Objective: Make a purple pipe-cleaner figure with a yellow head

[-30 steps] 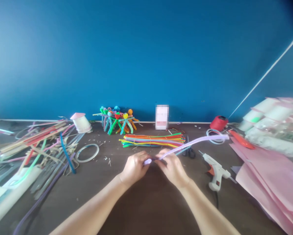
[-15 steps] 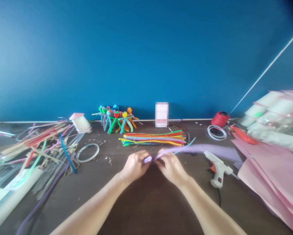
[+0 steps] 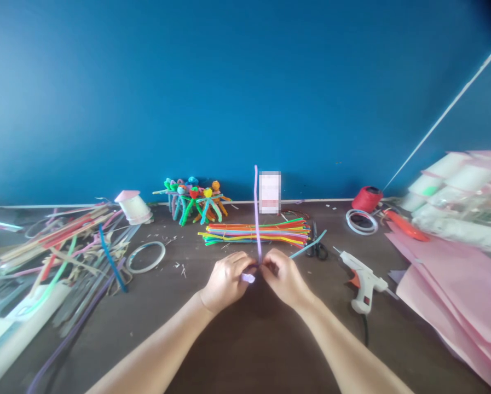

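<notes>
My left hand and right hand pinch the purple stem; I see it stand upright before the bundle.

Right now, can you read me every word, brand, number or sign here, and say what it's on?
No text can be read.
Upright white rectangle: pixelated, unreadable.
Glue gun: any marking is too small.
White-and-blue wrapping: too blurred.
Lilac stem: no lettering shows.

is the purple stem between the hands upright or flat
Upright: the purple stem rises between the left hand and right hand, tip up.
</notes>
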{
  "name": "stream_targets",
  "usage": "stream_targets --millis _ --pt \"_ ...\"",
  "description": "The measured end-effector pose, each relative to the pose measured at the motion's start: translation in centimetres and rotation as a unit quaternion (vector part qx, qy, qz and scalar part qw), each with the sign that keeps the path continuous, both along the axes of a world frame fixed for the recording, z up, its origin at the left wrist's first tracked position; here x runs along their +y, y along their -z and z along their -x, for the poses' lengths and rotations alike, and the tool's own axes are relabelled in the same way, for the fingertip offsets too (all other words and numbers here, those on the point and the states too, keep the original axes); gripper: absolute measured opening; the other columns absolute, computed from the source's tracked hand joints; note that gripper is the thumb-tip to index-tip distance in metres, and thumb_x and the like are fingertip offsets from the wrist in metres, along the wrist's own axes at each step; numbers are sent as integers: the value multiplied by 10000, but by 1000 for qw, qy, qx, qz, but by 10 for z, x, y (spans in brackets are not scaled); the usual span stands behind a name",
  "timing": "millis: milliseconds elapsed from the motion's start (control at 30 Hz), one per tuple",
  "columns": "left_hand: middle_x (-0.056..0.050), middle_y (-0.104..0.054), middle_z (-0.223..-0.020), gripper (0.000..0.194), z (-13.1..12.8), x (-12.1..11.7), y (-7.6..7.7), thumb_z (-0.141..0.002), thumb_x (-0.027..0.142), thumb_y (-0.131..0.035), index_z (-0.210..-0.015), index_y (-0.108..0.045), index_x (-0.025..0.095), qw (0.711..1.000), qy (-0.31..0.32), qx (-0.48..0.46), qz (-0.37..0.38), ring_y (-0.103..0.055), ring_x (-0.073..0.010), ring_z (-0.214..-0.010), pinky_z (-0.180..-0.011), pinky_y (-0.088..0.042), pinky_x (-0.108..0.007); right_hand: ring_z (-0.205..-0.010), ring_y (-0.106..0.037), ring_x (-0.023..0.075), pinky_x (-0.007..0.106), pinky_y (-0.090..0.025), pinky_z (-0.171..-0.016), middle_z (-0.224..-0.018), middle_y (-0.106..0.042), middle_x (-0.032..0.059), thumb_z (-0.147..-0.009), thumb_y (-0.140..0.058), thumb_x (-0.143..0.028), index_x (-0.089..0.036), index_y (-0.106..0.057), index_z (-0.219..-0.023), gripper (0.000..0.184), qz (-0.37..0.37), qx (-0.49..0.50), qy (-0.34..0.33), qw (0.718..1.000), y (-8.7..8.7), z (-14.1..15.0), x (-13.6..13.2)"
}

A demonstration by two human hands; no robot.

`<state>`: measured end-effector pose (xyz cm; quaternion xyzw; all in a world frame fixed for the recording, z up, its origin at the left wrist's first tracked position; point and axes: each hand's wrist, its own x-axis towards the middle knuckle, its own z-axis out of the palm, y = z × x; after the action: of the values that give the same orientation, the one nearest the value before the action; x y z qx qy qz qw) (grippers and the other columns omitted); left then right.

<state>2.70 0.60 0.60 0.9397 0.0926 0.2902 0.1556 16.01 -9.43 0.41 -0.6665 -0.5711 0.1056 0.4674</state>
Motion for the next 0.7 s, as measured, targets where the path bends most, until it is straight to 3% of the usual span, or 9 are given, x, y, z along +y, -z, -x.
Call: stream_targets --millis 200,467,600,700 --pt "-43 -582 -734 160 0 2 4 -813 208 -438 -866 -584 173 1000 -3 9 -3 -540 -150 -707 -656 -426 -257 -699 -492 146 249 -400 -642 -706 -500 14 -739 -478 -91 -186 -488 -669 118 -19 -54 -9 998 -3 1 -2" --pt "-39 -591 -722 146 0 2 4 -811 193 -450 -797 -593 169 1000 19 -10 8 -524 -136 -687 -660 -419 -255 -686 -498 150 255 -401 -641 -685 -511 12 -710 -502 -113 -185 -500 -653 92 -17 -53 -17 998 -8 0 -5" --pt "-39 -585 -690 152 0 2 4 -815 211 -454 -768 -591 165 1000 29 -3 -5 -505 -135 -655 -637 -412 -260 -607 -473 125 233 -377 -579 -628 -494 -13 -696 -501 -115 -183 -501 -662 76 -1 29 -20 999 -9 2 -5" --pt "-45 -588 -674 174 0 2 3 -821 211 -446 -748 -597 164 998 55 -7 -10 -506 -135 -651 -623 -410 -255 -539 -430 98 215 -343 -531 -570 -461 -40 -680 -516 -127 -174 -508 -651 56 25 181 -49 982 -9 2 -4"
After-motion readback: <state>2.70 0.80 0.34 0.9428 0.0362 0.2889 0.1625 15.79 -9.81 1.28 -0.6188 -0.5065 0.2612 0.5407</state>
